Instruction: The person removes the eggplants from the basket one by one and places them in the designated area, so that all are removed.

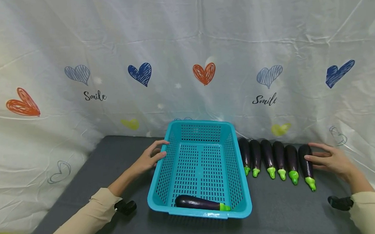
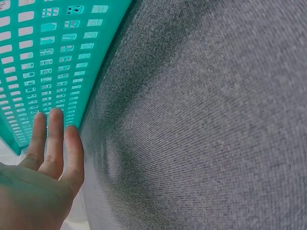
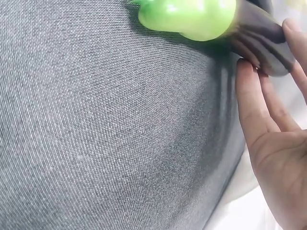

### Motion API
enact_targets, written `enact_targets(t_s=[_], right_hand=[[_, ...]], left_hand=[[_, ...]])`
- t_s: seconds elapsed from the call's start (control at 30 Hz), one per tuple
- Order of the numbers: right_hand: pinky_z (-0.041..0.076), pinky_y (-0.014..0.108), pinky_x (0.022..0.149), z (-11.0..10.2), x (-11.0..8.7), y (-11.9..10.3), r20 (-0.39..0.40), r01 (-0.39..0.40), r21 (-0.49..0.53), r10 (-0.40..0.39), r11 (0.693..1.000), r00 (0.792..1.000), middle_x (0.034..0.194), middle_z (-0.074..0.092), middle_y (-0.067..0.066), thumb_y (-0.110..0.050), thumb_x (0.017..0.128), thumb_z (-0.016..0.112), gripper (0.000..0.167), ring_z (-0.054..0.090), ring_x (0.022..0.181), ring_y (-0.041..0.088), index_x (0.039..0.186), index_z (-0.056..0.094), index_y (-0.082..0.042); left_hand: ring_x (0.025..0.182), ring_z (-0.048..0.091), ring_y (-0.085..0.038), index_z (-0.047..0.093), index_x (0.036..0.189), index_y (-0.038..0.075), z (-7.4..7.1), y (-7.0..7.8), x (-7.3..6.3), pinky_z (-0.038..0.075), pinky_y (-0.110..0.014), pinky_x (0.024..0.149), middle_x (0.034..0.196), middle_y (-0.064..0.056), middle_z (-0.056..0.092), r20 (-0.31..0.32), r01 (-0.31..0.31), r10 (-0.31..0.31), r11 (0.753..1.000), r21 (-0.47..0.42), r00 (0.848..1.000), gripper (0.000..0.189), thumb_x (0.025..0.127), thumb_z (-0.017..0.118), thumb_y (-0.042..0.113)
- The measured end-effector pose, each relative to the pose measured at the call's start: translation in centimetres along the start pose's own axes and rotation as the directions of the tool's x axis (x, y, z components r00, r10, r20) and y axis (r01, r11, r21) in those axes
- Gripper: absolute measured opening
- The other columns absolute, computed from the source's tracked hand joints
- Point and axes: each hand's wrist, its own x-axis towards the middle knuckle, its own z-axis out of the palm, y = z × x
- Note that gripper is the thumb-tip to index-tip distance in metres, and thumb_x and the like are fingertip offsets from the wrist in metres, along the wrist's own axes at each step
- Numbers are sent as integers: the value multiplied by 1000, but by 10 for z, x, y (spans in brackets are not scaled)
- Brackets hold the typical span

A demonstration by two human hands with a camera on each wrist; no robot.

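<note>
At the right end of a row, my right hand holds a dark purple eggplant near its rounded end, its bright green stem pointing toward me. The right wrist view shows fingertips against that eggplant, with another fingertip on its opposite side. My left hand grips the left rim of a turquoise perforated basket. Three of its fingers lie along the basket's outer wall in the left wrist view; the thumb is hidden there. Inside the basket, one eggplant lies crosswise along the near side.
Several more eggplants lie side by side between the basket and my right hand, stems toward me. A dark grey cloth covers the table. Behind it hangs a white curtain printed with hearts.
</note>
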Motion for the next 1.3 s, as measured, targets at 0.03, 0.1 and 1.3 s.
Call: enact_targets(t_s=[0.03, 0.1, 1.3], right_hand=[[58, 37, 80, 1, 1, 0, 0, -3, 1, 3, 1000, 1000, 144, 25, 52, -18, 98, 72, 70, 52, 95, -14, 157, 35, -5], [58, 38, 81, 2, 3, -1, 2, -11, -6, 11, 1000, 1000, 144, 24, 52, -20, 98, 72, 71, 49, 95, -15, 156, 35, -4], [40, 8, 72, 13, 16, -91, -190, 125, -312, -191, 942, 963, 141, 50, 21, -35, 100, 68, 60, 48, 109, -2, 145, 51, 0]], left_hand=[[105, 60, -37, 38, 153, 11, 0, 0, 0, 55, -42, 71, 133, -30, 51, 0, 0, 0, 1000, 0, 1000, 45, 109, 50, 15], [104, 60, -37, 37, 153, 10, -1, 0, 0, 55, -42, 71, 133, -30, 51, 1, -1, 1, 1000, 1, 1000, 46, 109, 50, 15], [113, 58, -42, 37, 153, 12, 1, -1, 0, 57, -49, 80, 136, -29, 50, 9, 2, -2, 999, -47, 1000, 46, 109, 50, 19]])
